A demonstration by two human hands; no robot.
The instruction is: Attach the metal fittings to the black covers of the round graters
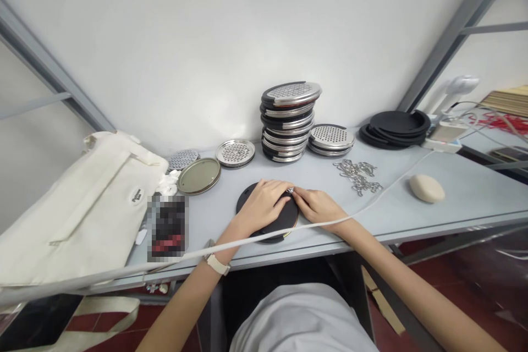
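A black oval disc (251, 198) lies flat on the grey table (462, 203) in front of me. My left hand (264, 203) rests on top of it, fingers curled down over its surface. My right hand (317, 204) is at the disc's right edge, fingers pinched on a small metal piece (290, 190) where the two hands meet. A pile of loose metal clips (358, 174) lies just right of my hands. A wristwatch is on my left wrist.
Behind stand a tall stack of black-rimmed metal graters (289, 121), a lower pile of grater plates (331, 138), black rims (394, 125), and single metal discs (235, 152) (199, 176). A cream bag (78, 203) lies left, a beige oval object (427, 187) right, a white cable (371, 206) across.
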